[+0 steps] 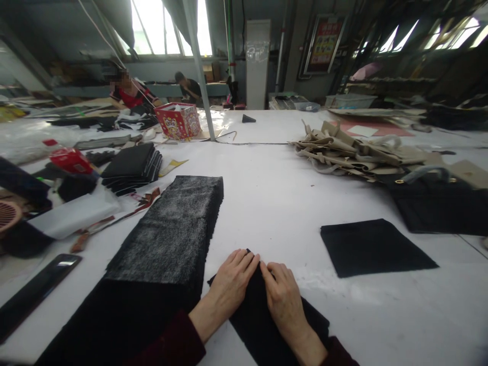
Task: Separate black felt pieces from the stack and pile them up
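Note:
A black fabric piece [253, 315] lies at a slant on the white table in front of me, its far end folded or bunched. My left hand [233, 279] is closed at that far end, fingers together and pressed onto the cloth. Close beside it, my right hand [282, 295] pinches the same edge with thumb and curled fingers. The fingertips of both hands nearly meet, and the fold beneath them is partly hidden. Just left of my hands stands a tall stack of black fabric pieces [163, 244], with a grey speckled face on its top part.
Another flat black piece [375, 249] lies to the right. Beyond it are a black bag with handles [438, 203] and a beige material pile [354, 152]. On the left are folded black pieces [131, 165] and a red patterned box [178, 122]. Two people sit farther back.

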Demonstrator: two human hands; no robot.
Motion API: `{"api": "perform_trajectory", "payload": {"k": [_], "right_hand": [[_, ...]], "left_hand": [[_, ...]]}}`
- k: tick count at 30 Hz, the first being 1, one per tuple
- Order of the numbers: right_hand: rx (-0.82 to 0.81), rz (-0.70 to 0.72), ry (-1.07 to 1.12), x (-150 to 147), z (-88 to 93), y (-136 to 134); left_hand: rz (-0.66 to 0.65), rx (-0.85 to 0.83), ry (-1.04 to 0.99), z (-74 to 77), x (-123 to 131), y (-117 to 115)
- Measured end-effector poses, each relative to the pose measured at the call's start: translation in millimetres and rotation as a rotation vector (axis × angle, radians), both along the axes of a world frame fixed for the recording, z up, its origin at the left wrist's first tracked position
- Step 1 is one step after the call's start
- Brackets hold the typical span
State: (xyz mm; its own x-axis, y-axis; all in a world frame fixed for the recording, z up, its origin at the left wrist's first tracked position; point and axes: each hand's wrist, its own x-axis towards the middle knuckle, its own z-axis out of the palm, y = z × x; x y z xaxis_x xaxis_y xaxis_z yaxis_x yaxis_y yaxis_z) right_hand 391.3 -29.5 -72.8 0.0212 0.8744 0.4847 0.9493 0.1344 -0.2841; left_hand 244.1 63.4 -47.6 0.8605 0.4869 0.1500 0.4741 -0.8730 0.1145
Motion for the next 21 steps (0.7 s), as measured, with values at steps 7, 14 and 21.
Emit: {"api": "perform_trajectory", "payload": {"k": [7, 14, 21], "right_hand": [[0.026, 0.012, 0.045, 12, -4.6, -19], [0.029, 0.009, 0.019, 17, -4.0, -32], [0.015, -0.010, -0.003, 19, 0.1, -39]], "left_hand": [[-0.012, 0.023, 0.053, 4.2, -1, -3], [-0.064, 0.053, 0.114, 5.6, 2, -6], [-0.075, 0.085, 0.143, 11.2, 3, -8]]}}
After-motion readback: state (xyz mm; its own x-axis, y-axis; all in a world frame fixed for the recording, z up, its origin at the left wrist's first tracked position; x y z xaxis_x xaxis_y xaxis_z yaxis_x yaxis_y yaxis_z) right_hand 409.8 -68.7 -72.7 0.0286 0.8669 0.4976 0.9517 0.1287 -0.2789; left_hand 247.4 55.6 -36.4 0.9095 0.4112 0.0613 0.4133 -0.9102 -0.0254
